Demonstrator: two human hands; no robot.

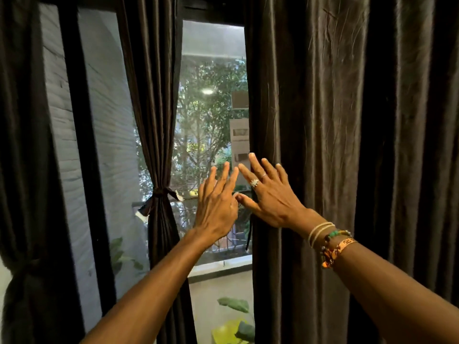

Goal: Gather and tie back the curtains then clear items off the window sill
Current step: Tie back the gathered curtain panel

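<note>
A dark-framed window [82, 145] fills the head view, with green trees and a pale grey wall beyond the glass; three dark brown satin curtains hang across it. Two are gathered: the far-left curtain [24, 170] is cinched low at the picture's left edge; the middle curtain [151, 95] is bound at its waist by a dark tie band [159, 194]; the third, the wide right curtain [335, 120], hangs loose and untied over the right part of the window. Two bare hands reach forward between the middle and right curtains; the left hand [216, 209] has a slack grip, fingers straight and spread, holding nothing; the right hand [270, 197] is likewise flat and empty, its fingertips [253, 157] at the right curtain's inner edge, touching or not I cannot tell; it wears a pale ring [254, 182], with several bracelets [330, 242] at the wrist. A pale ledge [218, 265] runs under the glass; lower down, green leaves [234, 304] and a yellow-green object [227, 331] show, blurred.
</note>
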